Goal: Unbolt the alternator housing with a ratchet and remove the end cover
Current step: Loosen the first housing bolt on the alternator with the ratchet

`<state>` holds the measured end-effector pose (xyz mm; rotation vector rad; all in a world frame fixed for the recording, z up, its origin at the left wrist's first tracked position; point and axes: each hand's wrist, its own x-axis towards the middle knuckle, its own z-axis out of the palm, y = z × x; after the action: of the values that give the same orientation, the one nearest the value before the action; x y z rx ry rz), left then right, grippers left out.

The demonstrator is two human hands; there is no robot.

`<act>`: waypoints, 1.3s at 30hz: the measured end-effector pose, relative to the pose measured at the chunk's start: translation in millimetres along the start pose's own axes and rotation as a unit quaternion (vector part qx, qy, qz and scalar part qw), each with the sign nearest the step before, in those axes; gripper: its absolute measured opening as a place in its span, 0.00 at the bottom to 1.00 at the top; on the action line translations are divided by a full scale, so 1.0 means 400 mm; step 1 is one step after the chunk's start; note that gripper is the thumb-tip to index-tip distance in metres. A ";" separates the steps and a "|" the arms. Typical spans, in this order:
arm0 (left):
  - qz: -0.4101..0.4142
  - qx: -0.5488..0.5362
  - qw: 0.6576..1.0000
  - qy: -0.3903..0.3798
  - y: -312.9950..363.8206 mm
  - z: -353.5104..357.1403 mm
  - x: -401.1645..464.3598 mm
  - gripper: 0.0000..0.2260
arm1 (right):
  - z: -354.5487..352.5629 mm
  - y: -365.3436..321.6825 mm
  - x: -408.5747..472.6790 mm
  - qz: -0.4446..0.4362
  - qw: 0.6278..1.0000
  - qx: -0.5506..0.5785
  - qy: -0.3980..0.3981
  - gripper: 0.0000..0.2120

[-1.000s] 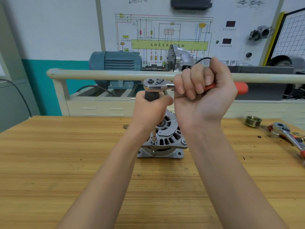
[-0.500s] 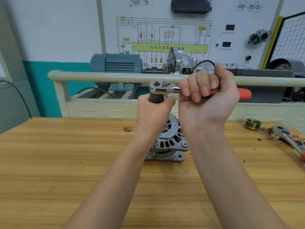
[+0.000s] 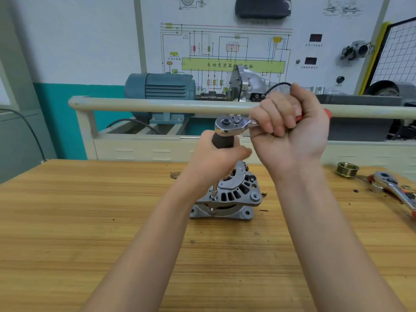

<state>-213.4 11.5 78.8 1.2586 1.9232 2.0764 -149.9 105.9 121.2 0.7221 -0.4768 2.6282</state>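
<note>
A silver alternator stands on the wooden table, vented end cover up. A chrome ratchet with a red handle is held level above it. Beneath the ratchet head runs a dark-gripped extension down to a socket seated on a bolt at the housing's left edge. My left hand grips the dark extension just below the ratchet head. My right hand is wrapped round the red handle, whose tip shows past the fist.
A brass-coloured pulley and a second red-handled ratchet lie at the table's right. Behind the table runs a pale rail, with a blue motor and a wiring-diagram board beyond.
The view has shifted, so the alternator and hands sit slightly further right and lower. The socket and lower extension shaft show clearly now. Both hands keep their grips.
</note>
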 end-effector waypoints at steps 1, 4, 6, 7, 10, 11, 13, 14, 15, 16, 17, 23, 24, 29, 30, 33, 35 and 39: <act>-0.001 -0.007 0.999 0.046 -0.003 0.007 0.004 0.17 | 0.004 0.007 -0.006 -0.043 0.999 -0.011 0.020 0.22; 0.003 -0.010 0.987 0.160 -0.009 0.025 0.012 0.15 | 0.016 0.044 -0.031 -0.145 0.986 -0.067 0.052 0.23; 0.002 -0.017 0.985 0.174 -0.012 0.023 0.014 0.17 | 0.018 0.058 -0.037 -0.157 0.983 -0.083 0.042 0.24; 0.003 -0.018 0.988 0.156 -0.012 0.015 0.013 0.18 | 0.018 0.055 -0.033 -0.145 0.985 -0.083 0.033 0.24; 0.017 0.015 0.999 0.025 -0.005 -0.015 0.006 0.19 | 0.008 0.021 -0.009 -0.044 0.998 -0.051 -0.002 0.23; 0.019 0.028 0.999 -0.027 -0.003 -0.021 0.002 0.18 | 0.002 0.010 -0.003 0.000 1.000 -0.027 -0.015 0.22; 0.013 0.028 0.995 -0.093 0.002 -0.023 -0.006 0.17 | -0.009 -0.006 0.004 0.063 0.997 0.021 -0.033 0.20; 0.011 0.019 0.995 -0.097 0.001 -0.021 -0.007 0.17 | -0.014 -0.009 0.005 0.072 0.996 0.035 -0.034 0.20; 0.011 0.010 0.996 -0.090 0.000 -0.017 -0.005 0.17 | -0.016 -0.010 0.006 0.071 0.996 0.042 -0.030 0.20; 0.013 0.004 0.997 -0.075 0.000 -0.013 -0.004 0.17 | -0.014 -0.008 0.006 0.060 0.997 0.045 -0.021 0.20; 0.015 -0.002 0.998 -0.053 -0.001 -0.008 -0.002 0.17 | -0.011 -0.005 0.005 0.036 0.998 0.042 -0.005 0.21; 0.007 -0.039 0.992 0.123 -0.013 0.015 0.014 0.18 | 0.015 0.049 -0.030 -0.154 0.984 -0.074 0.041 0.23; 0.008 -0.037 0.991 0.128 -0.013 0.014 0.013 0.19 | 0.016 0.054 -0.032 -0.157 0.984 -0.081 0.032 0.23; 0.028 -0.001 0.998 -0.054 -0.007 -0.030 0.004 0.18 | 0.001 0.012 -0.004 -0.019 0.998 -0.057 -0.028 0.23; 0.023 0.007 0.995 -0.096 -0.004 -0.035 0.001 0.17 | -0.003 0.001 0.000 0.020 0.998 -0.042 -0.039 0.22; 0.004 0.010 0.994 -0.113 -0.003 -0.027 0.001 0.18 | -0.009 -0.013 0.005 0.062 0.997 -0.007 -0.040 0.21; -0.001 0.004 0.999 -0.050 -0.006 -0.010 0.006 0.18 | -0.006 -0.009 0.003 0.022 1.000 -0.001 -0.008 0.22; -0.014 -0.019 0.991 0.129 -0.018 0.023 0.015 0.14 | 0.013 0.030 -0.025 -0.129 0.989 -0.050 0.055 0.23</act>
<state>-215.6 23.7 74.9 0.9906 1.9709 2.3513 -145.1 90.6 117.4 0.5620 -0.4469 2.3698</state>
